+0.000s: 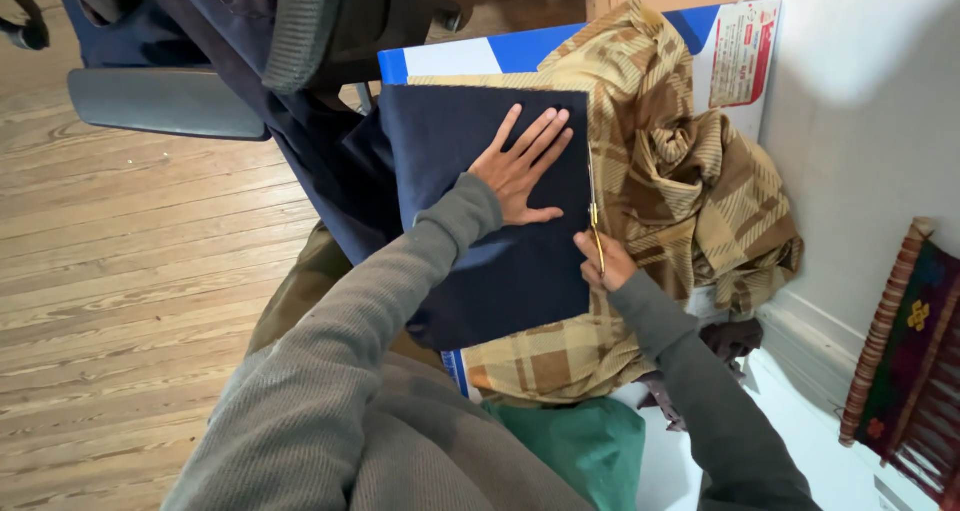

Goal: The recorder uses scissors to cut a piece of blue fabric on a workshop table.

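Observation:
A folded dark navy cloth (470,271) lies flat on a cardboard box (740,31) draped with tan plaid fabric (690,181). My left hand (522,166) presses flat on the navy cloth, fingers spread. My right hand (603,263) grips gold-handled scissors (594,216), whose blades run up along the cloth's right edge. Both arms wear grey sleeves.
An office chair (170,101) hung with dark clothing stands at the upper left on the wooden floor (120,261). A green cloth (580,446) lies near my lap. A white wall rises on the right, with a woven striped textile (915,371) leaning at its foot.

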